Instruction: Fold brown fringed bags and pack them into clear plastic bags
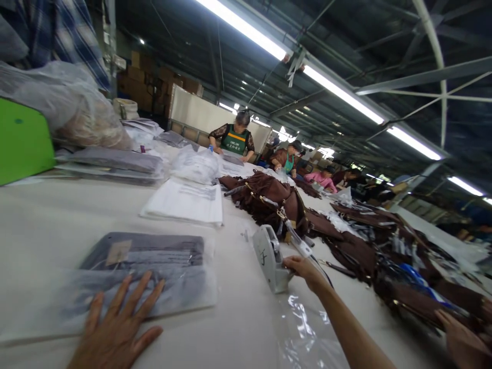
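Note:
My left hand lies flat with spread fingers on a bagged grey item, which has a tan tag and sits inside a frosted plastic bag. My right hand has its fingers pressed together at the lower end of a grey-white handheld device, which stands on the table with a dark cord behind it. Just in front of the device, clear plastic film lies on the table.
White bags are stacked beyond the grey item. Brown bags with straps run along the right. A green box stands at left beside wrapped bundles. Another person's hand is at lower right; people work farther back.

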The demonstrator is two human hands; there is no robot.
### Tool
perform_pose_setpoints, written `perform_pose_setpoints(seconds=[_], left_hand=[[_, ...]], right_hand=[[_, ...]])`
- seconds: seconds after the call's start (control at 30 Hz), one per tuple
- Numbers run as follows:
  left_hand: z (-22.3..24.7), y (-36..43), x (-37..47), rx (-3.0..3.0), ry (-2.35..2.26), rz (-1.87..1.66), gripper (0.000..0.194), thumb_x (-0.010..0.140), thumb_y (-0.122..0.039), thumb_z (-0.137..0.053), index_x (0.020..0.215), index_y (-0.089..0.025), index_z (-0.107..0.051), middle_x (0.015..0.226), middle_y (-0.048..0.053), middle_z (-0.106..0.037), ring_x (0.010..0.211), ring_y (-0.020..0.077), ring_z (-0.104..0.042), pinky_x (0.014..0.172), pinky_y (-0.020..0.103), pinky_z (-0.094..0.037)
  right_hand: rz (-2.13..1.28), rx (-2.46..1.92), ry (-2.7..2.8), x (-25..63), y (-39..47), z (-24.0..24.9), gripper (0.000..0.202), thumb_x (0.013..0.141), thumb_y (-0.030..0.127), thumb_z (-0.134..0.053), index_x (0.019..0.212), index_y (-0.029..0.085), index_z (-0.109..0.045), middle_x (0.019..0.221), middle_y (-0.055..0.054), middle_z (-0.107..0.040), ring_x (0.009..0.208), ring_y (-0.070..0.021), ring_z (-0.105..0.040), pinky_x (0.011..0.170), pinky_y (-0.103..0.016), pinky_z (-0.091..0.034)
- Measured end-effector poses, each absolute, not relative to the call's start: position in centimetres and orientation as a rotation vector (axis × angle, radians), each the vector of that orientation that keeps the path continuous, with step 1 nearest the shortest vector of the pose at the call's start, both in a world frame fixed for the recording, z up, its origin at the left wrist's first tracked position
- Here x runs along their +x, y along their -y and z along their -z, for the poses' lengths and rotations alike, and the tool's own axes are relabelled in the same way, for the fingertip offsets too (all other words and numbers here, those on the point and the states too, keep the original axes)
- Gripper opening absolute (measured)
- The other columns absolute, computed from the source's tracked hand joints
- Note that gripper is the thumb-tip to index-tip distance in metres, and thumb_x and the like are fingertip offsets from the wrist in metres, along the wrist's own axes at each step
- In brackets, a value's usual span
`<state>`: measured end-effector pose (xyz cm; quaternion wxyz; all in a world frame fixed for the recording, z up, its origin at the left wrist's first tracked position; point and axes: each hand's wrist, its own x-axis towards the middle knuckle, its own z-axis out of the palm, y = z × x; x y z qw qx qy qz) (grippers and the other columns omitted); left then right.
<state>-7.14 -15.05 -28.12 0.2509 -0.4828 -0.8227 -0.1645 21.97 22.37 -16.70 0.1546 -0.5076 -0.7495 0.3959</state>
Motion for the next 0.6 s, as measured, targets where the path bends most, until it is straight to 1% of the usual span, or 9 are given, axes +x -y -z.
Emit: perform_pose_setpoints(seconds=[0.1,0.17,0.27,0.37,0.43,0.53,0.6], left_hand=[[27.9,15.2,-7.0,-1.304,2.306,0.409,0.051,0.075,-0.044,-0.051,0.123,-0.032,-0.065,0.139,0.007,-0.056,0.134,0.0415,-0.039,0.111,0.067,-0.012],[27.8,15.3,-6.9,-1.311,2.330,0.389,0.052,0.076,-0.043,-0.049,0.124,-0.031,-0.064,0.142,0.007,-0.053,0.136,0.0414,-0.036,0.111,0.066,-0.010],[27.5,15.4,-6.8,-1.331,2.347,0.369,0.052,0.079,-0.042,-0.047,0.127,-0.028,-0.063,0.145,0.009,-0.050,0.137,0.0425,-0.034,0.111,0.067,-0.010],[27.0,15.5,-6.7,-1.356,2.353,0.356,0.052,0.082,-0.040,-0.045,0.129,-0.027,-0.061,0.146,0.010,-0.048,0.137,0.0425,-0.034,0.110,0.068,-0.012],[26.7,15.6,-6.5,-1.366,2.331,0.365,0.051,0.083,-0.039,-0.044,0.129,-0.026,-0.061,0.145,0.011,-0.050,0.136,0.0431,-0.035,0.110,0.068,-0.012],[26.5,15.7,-6.3,-1.380,2.294,0.401,0.050,0.086,-0.037,-0.041,0.130,-0.024,-0.060,0.145,0.012,-0.048,0.137,0.0430,-0.032,0.110,0.068,-0.011],[26.7,15.7,-6.4,-1.396,2.282,0.414,0.051,0.087,-0.036,-0.041,0.133,-0.023,-0.057,0.148,0.013,-0.045,0.140,0.0428,-0.028,0.110,0.068,-0.010]], right_hand=[[-1.280,-1.417,2.125,21.9,-22.6,16.8,0.053,0.058,0.064,-0.063,0.076,0.015,-0.070,0.073,-0.006,-0.068,0.064,-0.0159,-0.057,0.063,-0.029,-0.042],[-1.319,-1.406,2.105,22.0,-22.6,16.6,0.053,0.058,0.063,-0.064,0.077,0.014,-0.069,0.073,-0.006,-0.068,0.063,-0.0155,-0.056,0.063,-0.029,-0.041],[-1.336,-1.356,2.082,21.7,-22.1,16.4,0.046,0.057,0.058,-0.068,0.069,0.014,-0.066,0.066,-0.004,-0.064,0.061,-0.0159,-0.054,0.063,-0.030,-0.041],[-1.319,-1.279,2.053,21.3,-21.1,15.8,0.039,0.060,0.055,-0.067,0.063,0.016,-0.061,0.062,-0.002,-0.060,0.060,-0.0167,-0.053,0.063,-0.031,-0.042],[-1.285,-1.241,2.013,21.6,-20.5,15.1,0.038,0.063,0.055,-0.065,0.063,0.017,-0.058,0.063,-0.002,-0.059,0.062,-0.0161,-0.053,0.064,-0.030,-0.043],[-1.228,-1.225,1.930,23.1,-19.7,14.2,0.039,0.067,0.058,-0.060,0.070,0.019,-0.057,0.071,0.000,-0.058,0.066,-0.0142,-0.054,0.069,-0.028,-0.046],[-1.216,-1.255,1.902,24.4,-18.9,14.0,0.040,0.069,0.060,-0.059,0.076,0.020,-0.058,0.074,0.000,-0.058,0.064,-0.0127,-0.054,0.068,-0.027,-0.048]])
